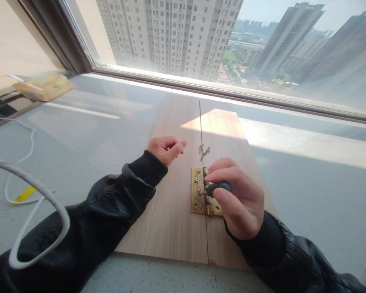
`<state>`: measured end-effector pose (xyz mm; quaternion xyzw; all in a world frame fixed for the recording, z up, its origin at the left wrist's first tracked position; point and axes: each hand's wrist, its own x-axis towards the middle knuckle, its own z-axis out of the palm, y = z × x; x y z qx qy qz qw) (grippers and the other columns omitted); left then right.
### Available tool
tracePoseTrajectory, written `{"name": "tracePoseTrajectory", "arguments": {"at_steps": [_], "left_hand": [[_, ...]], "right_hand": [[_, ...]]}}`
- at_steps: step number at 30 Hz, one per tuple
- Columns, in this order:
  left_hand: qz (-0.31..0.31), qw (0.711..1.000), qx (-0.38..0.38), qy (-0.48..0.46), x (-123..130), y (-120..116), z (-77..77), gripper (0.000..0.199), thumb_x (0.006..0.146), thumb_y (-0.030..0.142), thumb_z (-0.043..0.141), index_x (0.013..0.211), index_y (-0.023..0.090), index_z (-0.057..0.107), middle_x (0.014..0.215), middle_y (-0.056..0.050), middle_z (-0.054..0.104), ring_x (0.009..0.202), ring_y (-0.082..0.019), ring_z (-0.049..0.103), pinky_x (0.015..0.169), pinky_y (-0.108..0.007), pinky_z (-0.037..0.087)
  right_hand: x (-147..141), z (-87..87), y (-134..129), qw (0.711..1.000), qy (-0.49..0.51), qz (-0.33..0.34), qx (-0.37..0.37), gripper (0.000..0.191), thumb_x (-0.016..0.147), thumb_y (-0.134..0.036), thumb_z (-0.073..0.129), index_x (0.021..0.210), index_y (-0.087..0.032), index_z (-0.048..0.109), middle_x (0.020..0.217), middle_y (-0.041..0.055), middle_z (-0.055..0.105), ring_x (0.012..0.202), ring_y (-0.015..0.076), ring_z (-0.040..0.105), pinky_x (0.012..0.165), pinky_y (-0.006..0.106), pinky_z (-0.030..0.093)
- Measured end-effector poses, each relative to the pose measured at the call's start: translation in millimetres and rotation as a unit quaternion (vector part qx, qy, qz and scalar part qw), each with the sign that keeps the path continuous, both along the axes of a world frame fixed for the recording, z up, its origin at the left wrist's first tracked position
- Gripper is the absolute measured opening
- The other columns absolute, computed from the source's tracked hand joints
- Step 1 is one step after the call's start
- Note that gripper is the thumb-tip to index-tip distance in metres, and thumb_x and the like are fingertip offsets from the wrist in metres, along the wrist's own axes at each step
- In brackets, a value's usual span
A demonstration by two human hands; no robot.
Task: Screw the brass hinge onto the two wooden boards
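Note:
My right hand [239, 195] grips the black handle of a short screwdriver [218, 189] between thumb and fingers. The tool's metal tip meets a hole area on the left leaf of a brass hinge [198, 206]. That hinge lies across the seam between two pale wooden boards [171, 219]; part of its right leaf is hidden behind my hand. A cross-head screw [197, 179] sits in the left leaf, above the tip. Several loose screws [205, 152] lie on the boards just beyond the hinge. Over the left board, my left hand [166, 149] is curled closed, its grip contents unclear.
The boards rest on a speckled white sill [317, 195] beside a large window [183, 40]. A white cable [59, 211] with a yellow tag [24, 194] loops at the left. A tissue pack [44, 87] lies in the far left corner.

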<state>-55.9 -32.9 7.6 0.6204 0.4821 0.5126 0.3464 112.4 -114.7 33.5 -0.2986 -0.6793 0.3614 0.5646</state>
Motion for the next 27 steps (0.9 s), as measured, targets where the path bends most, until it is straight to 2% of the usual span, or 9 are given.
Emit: {"name": "tracePoseTrajectory", "arguments": {"at_steps": [4,10,13,15,19,22,27], "left_hand": [[0.0,1.0,0.0,0.001,0.0,0.4,-0.3,0.035,0.075,0.04,0.059,0.051,0.014,0.058,0.041,0.003,0.048,0.042,-0.007,0.04,0.046,-0.022,0.033],[0.0,1.0,0.008,0.001,-0.4,0.1,-0.8,0.035,0.075,0.039,0.059,0.05,0.014,0.058,0.042,0.003,0.048,0.042,-0.007,0.04,0.046,-0.022,0.033],[0.0,1.0,0.005,0.001,-0.5,0.4,-1.2,0.035,0.075,0.039,0.059,0.051,0.014,0.058,0.041,0.003,0.048,0.042,-0.007,0.04,0.046,-0.023,0.033],[0.0,1.0,0.004,0.004,-0.5,0.6,-1.2,0.035,0.075,0.04,0.059,0.051,0.014,0.058,0.041,0.003,0.047,0.042,-0.007,0.04,0.046,-0.023,0.033],[0.001,1.0,0.003,0.009,-0.5,0.5,-0.7,0.035,0.075,0.039,0.059,0.051,0.014,0.058,0.041,0.003,0.047,0.042,-0.007,0.04,0.046,-0.023,0.033],[0.001,1.0,0.003,0.007,-0.4,0.2,-0.2,0.035,0.075,0.039,0.059,0.05,0.014,0.058,0.041,0.003,0.048,0.042,-0.007,0.04,0.046,-0.022,0.033],[0.0,1.0,0.001,0.002,-0.2,0.1,0.1,0.035,0.075,0.039,0.059,0.051,0.014,0.058,0.042,0.003,0.048,0.042,-0.007,0.04,0.046,-0.023,0.033]], "right_hand": [[2.5,1.9,-0.9,1.0,-0.024,-0.01,0.006,0.013,0.079,-0.022,0.057,0.089,-0.021,0.066,0.082,0.0034,0.05,0.075,0.0161,0.049,0.065,0.034,0.037],[-0.2,-0.2,-3.0,0.999,0.004,-0.037,0.02,0.027,0.078,-0.015,0.056,0.102,-0.022,0.067,0.072,0.0013,0.047,0.065,0.0142,0.044,0.057,0.032,0.033],[-2.2,-2.8,-2.3,0.999,0.024,-0.03,0.023,0.022,0.078,-0.012,0.055,0.093,-0.021,0.069,0.069,0.0016,0.049,0.062,0.0138,0.046,0.054,0.032,0.034],[-2.9,-4.8,-1.2,0.998,0.04,-0.032,0.032,0.018,0.079,-0.017,0.055,0.088,-0.022,0.07,0.068,0.002,0.05,0.06,0.0145,0.047,0.054,0.033,0.035],[-2.7,-7.6,0.6,0.997,0.054,-0.039,0.028,0.026,0.081,-0.029,0.047,0.088,-0.022,0.072,0.072,0.0045,0.051,0.066,0.0182,0.048,0.059,0.036,0.036],[-1.6,-6.7,0.1,0.997,0.058,-0.047,0.024,0.031,0.08,-0.027,0.043,0.088,-0.022,0.073,0.076,0.006,0.05,0.074,0.0203,0.048,0.063,0.038,0.036],[1.8,-1.1,-2.0,0.999,0.022,-0.028,0.01,0.029,0.079,-0.022,0.044,0.089,-0.02,0.071,0.081,0.0055,0.05,0.074,0.0188,0.049,0.063,0.037,0.036]]}}
